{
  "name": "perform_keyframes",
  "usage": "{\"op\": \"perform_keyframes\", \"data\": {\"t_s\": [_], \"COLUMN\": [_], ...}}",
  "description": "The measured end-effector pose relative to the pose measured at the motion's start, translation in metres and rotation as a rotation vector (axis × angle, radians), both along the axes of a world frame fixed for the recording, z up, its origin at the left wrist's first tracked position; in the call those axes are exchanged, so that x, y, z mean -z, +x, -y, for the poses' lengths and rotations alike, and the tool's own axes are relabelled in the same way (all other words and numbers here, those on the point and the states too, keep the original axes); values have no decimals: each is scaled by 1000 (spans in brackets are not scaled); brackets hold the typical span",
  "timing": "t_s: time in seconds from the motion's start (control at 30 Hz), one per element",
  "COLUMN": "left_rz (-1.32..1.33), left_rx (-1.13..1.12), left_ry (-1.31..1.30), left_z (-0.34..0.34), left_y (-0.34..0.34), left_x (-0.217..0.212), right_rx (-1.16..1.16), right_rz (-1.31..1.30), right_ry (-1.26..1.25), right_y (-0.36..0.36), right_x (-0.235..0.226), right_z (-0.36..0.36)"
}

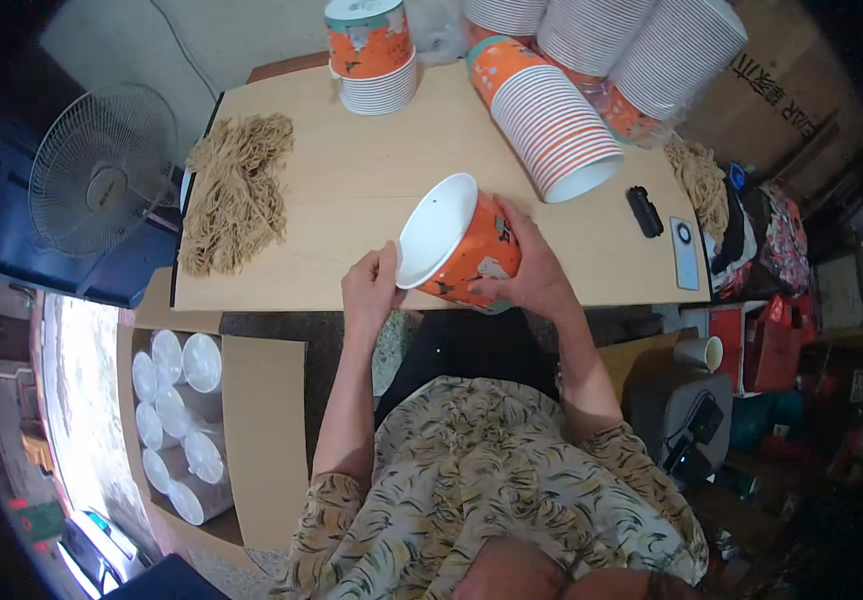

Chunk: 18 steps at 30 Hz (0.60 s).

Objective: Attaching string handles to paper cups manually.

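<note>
An orange paper bucket (492, 255) with a white inside is tilted over the table's near edge, its mouth facing up and to the left. A small dark spot shows inside near its rim. My right hand (534, 268) is closed round the bucket's printed side, thumb toward me. At the rim's lower left, my left hand (370, 288) is closed with thumb and fingers against the edge; whether it also pinches something small cannot be seen. To the left of the bucket lies a heap of tan twisted cords (240, 195). A long nested stack of paper buckets (552, 125) lies on its side beyond my right hand.
At the table's (352, 180) back stands a short bucket stack (372, 60); wrapped stacks (597, 40) fill the back right. A black object (644, 212) and a phone (687, 255) lie right. A fan (107, 180) stands left, above a carton (264, 430) of wrapped white-topped stacks.
</note>
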<state>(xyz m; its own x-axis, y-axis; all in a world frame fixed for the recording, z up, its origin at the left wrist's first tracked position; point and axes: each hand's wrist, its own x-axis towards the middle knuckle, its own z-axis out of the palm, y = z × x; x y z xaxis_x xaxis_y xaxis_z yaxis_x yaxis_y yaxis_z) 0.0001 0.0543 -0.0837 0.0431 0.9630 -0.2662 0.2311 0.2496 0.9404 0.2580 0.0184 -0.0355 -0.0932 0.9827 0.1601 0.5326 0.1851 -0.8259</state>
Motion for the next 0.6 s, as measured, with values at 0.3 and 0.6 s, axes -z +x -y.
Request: {"op": "perform_keyframes", "data": {"t_s": [0.3, 0.6], "left_rz": [191, -469], "left_rx": [111, 337], "left_ry": [585, 1016], "left_z": [25, -5], "left_y": [-1, -9], "left_x": [-38, -50], "right_rx": [-76, 34], "right_rz": [-135, -209], "right_ry": [30, 98], "right_y": [-24, -57], "right_x": [22, 94], "right_z": [-9, -11]}}
